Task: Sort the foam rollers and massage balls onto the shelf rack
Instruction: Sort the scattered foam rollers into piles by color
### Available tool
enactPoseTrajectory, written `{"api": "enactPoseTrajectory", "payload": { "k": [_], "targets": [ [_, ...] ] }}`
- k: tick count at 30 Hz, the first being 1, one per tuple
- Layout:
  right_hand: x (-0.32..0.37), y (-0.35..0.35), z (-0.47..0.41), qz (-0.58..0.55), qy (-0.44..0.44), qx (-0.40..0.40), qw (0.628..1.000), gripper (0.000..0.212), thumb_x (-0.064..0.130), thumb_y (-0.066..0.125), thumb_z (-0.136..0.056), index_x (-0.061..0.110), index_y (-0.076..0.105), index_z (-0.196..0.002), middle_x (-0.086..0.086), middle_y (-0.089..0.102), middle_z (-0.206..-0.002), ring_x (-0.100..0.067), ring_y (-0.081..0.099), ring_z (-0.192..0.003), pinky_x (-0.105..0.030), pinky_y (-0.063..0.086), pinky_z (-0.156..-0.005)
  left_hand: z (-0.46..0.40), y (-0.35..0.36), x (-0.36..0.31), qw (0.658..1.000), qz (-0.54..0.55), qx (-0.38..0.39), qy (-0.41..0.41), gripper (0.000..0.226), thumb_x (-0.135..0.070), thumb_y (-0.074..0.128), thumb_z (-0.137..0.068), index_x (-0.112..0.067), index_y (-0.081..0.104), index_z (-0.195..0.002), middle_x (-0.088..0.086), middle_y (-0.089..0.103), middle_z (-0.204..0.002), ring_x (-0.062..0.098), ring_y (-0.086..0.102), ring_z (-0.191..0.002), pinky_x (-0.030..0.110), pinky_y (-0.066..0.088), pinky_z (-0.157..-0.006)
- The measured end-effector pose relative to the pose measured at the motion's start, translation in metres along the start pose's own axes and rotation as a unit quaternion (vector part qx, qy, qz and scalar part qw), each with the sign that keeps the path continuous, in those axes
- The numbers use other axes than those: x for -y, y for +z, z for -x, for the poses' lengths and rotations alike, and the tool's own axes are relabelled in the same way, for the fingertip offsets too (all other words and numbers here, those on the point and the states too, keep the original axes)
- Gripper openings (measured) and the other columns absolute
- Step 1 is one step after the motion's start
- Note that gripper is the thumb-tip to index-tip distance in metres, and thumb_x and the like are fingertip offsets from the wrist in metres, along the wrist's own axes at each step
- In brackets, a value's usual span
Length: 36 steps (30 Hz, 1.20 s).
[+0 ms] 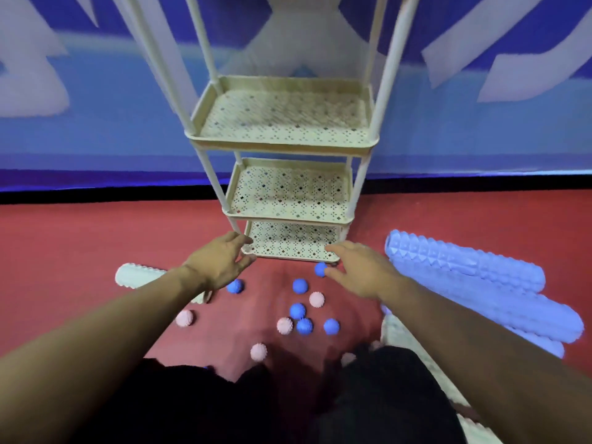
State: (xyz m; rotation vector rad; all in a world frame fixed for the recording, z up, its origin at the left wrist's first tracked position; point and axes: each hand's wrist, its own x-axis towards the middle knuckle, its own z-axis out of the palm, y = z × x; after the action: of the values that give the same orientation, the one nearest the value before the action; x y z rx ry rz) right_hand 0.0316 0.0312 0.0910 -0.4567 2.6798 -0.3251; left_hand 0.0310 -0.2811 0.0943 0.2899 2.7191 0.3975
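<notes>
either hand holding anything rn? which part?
Nothing held. Left hand reaches, fingers loose, at the bottom tray's front-left corner; whether it touches is unclear. Right hand hovers open beside a blue ball.

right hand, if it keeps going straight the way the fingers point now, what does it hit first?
Probably the front rim of the rack's bottom shelf. The right hand reaches forward and left, its fingertips close to that rim. A blue ball sits just beside the fingers, likely below that line; depth is unclear.
</notes>
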Motion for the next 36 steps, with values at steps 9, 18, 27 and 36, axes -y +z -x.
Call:
{"api": "enactPoseTrajectory", "payload": {
  "k": [9,18,27,36],
  "targets": [
    [0.115,0.057,-0.115,0.071,-0.066,0.239,0.966,0.06,0.05,0.052,-0.098,0.016,0.044,-0.147,-0.006,0.052,-0.146,-0.025,0.05,-0.132,-0.031,0.039,-0.107,0.033,0.062,0.175,0.979,0.072,0.068,-0.18,0.053,-0.041,0.051,-0.1,-0.014,0.043,-0.144,0.01,0.047,-0.142,0.03,0.052,-0.125,0.038,0.04,-0.104],
    [0.15,0.133,-0.186,-0.022,-0.038,0.266,0.963,0.054,0.054,0.058,-0.092,0.022,0.057,-0.136,-0.002,0.06,-0.138,-0.022,0.057,-0.125,-0.037,0.043,-0.108,-0.014,0.168,0.215,0.65,0.593,-0.077,-0.47,0.024,-0.033,0.067,-0.094,-0.011,0.057,-0.09,0.01,0.055,-0.083,0.02,0.047,-0.065,0.031,0.042,-0.06],
    [0.126,0.196,-0.183,-0.147,0.022,0.303,0.941,0.055,0.05,0.064,-0.09,0.024,0.056,-0.138,0.002,0.062,-0.136,-0.015,0.06,-0.12,-0.036,0.042,-0.11,-0.071,0.225,0.252,0.487,0.684,-0.188,-0.51,0.069,-0.041,0.092,-0.059,-0.007,0.065,-0.113,0.007,0.074,-0.093,0.02,0.07,-0.065,0.037,0.058,-0.064],
    [0.15,0.146,-0.177,-0.111,-0.018,0.241,0.964,0.059,0.06,0.058,-0.085,0.035,0.051,-0.139,0.006,0.06,-0.137,-0.016,0.058,-0.124,-0.037,0.044,-0.108,-0.02,0.141,0.233,0.482,0.672,-0.185,-0.53,0.049,-0.04,0.076,-0.067,-0.015,0.061,-0.107,0.004,0.071,-0.091,0.023,0.072,-0.079,0.041,0.06,-0.082]
  ]
}}
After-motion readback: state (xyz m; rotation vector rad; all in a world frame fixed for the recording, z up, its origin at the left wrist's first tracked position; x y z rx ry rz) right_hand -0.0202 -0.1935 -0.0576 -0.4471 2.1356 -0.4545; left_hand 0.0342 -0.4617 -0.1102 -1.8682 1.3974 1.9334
